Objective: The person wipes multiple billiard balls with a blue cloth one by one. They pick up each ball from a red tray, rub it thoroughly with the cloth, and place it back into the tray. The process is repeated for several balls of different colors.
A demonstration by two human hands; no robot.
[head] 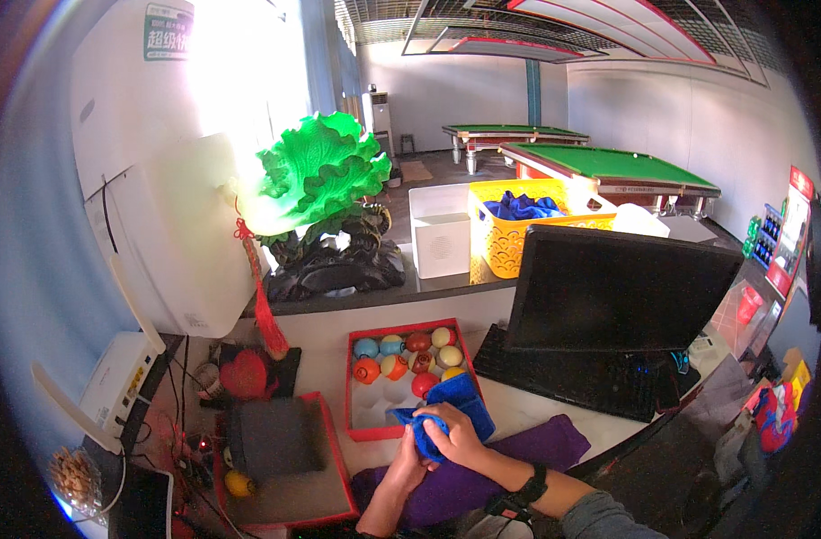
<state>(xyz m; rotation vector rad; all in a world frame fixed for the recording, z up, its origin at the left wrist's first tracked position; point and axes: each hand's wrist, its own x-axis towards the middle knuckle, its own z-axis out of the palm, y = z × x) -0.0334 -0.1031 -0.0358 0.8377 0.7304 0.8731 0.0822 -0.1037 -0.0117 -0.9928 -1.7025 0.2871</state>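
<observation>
Both of my hands are closed around a blue cloth (461, 404), bunched between them at the front edge of a red tray (382, 434). My right hand (456, 434) presses on it from above and the right. From below and the left, my left hand (412, 461) grips it. Whatever the folds may wrap is hidden. Several billiard balls (420, 342) sit in the tray's far part, in a pale insert with hollows (376, 403). One red ball (424, 385) lies close to the cloth's loose end. A purple cloth (518, 451) is spread under my forearms.
To the left, a second red tray (339, 465) holds a yellow ball (239, 484) beside a dark box (275, 438). A monitor (619, 290) and keyboard (572, 377) stand right. Behind are a yellow basket (511, 249) and a green leaf-shaped ornament (322, 168). Cables hang at left.
</observation>
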